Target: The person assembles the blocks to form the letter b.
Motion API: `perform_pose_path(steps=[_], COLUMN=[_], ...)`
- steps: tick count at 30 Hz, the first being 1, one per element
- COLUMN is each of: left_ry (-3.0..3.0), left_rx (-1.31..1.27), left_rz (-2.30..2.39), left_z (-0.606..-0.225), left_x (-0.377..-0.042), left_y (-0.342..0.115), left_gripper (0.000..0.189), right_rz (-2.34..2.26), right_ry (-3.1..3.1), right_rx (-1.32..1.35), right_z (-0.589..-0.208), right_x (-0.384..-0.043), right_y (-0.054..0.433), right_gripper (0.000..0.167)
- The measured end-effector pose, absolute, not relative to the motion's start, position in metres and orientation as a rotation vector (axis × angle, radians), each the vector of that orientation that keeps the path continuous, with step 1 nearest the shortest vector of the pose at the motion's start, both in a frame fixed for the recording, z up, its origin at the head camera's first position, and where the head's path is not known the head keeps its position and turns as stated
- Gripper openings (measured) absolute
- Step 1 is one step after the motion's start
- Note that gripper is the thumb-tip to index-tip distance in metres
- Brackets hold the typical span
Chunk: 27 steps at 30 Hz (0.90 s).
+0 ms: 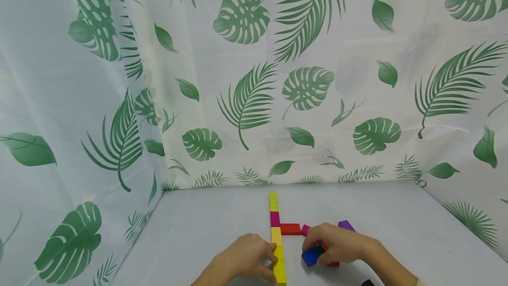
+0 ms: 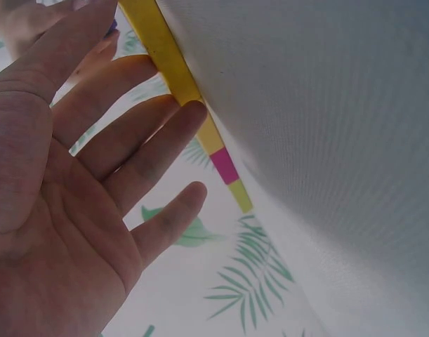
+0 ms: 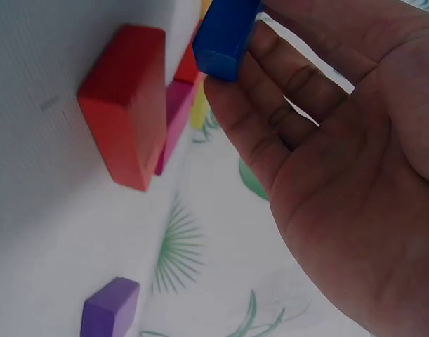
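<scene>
My right hand [image 1: 337,242] pinches a blue block [image 1: 312,256] between thumb and fingertips, just right of a line of blocks. The right wrist view shows that blue block [image 3: 225,38] at the fingertips, with a red block [image 3: 130,105] standing on the table beside it. With its fingers loosely bent, my left hand [image 1: 248,259] touches the left side of a long yellow block [image 1: 280,266] at the line's near end. Beyond it run a pale yellow block [image 1: 276,236], a magenta block [image 1: 275,219] and another yellow block [image 1: 273,202], end to end.
A flat red block [image 1: 290,229] juts right from the line, with a second magenta block [image 1: 305,230] at its end. Behind my right hand lies a purple block [image 1: 347,225]. A dark object [image 1: 367,283] shows at the bottom edge. Leaf-patterned curtains [image 1: 254,100] border the white table [image 1: 198,220].
</scene>
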<state>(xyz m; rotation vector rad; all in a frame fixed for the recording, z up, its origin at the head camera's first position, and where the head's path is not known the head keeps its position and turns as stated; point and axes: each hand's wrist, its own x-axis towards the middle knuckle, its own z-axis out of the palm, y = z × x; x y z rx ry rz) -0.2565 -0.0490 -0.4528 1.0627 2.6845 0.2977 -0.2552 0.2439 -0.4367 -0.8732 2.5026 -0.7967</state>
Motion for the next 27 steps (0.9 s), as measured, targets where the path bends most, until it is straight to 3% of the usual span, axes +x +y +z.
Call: perform_pose_path(steps=[27], left_ry=[2.681], left_rx=[1.060], left_rz=[0.311], left_z=[-0.4526], left_x=[-0.2561], left_y=[-0.0494], left_gripper=[0.032], right_rz=[-0.843], right_ry=[2.349], right_rx=[-1.019], right_z=[-0.4473], right_x=[-0.2533], right_y=[0.2333], right_gripper=[0.026])
